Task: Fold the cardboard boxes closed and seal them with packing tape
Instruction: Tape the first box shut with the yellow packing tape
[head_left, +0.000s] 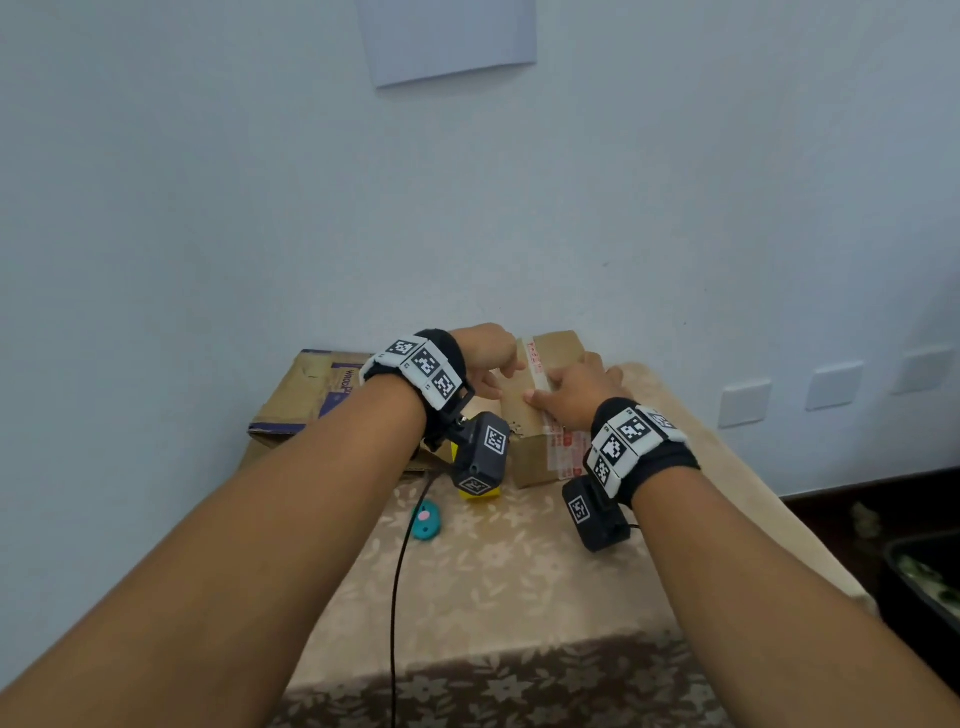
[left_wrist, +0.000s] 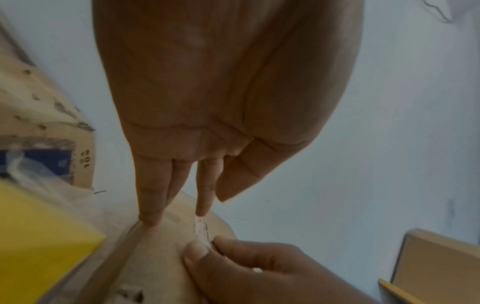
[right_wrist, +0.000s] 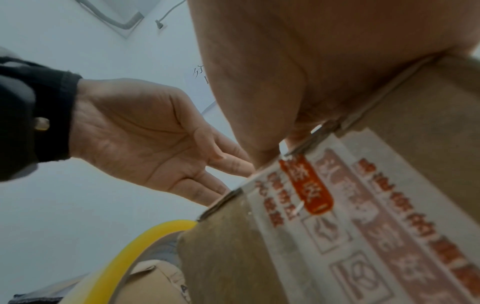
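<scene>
A small brown cardboard box (head_left: 548, 364) stands closed on the table, with a strip of clear tape (head_left: 535, 361) printed in red running over its top and down its near side (right_wrist: 350, 205). My left hand (head_left: 491, 374) is at the box's left top edge, and its straight fingertips (left_wrist: 150, 220) touch the top. My right hand (head_left: 566, 395) lies on the top near the front edge. Its thumb and forefinger (left_wrist: 207, 244) meet on the tape strip (left_wrist: 202, 226) and seem to pinch it.
A larger worn cardboard box (head_left: 306, 395) lies at the back left against the wall. A yellow roll (head_left: 480, 493) and a small teal object (head_left: 427, 521) sit on the floral tablecloth (head_left: 519, 597) beside a black cable (head_left: 397, 582). A dark bin (head_left: 924, 582) stands at the right.
</scene>
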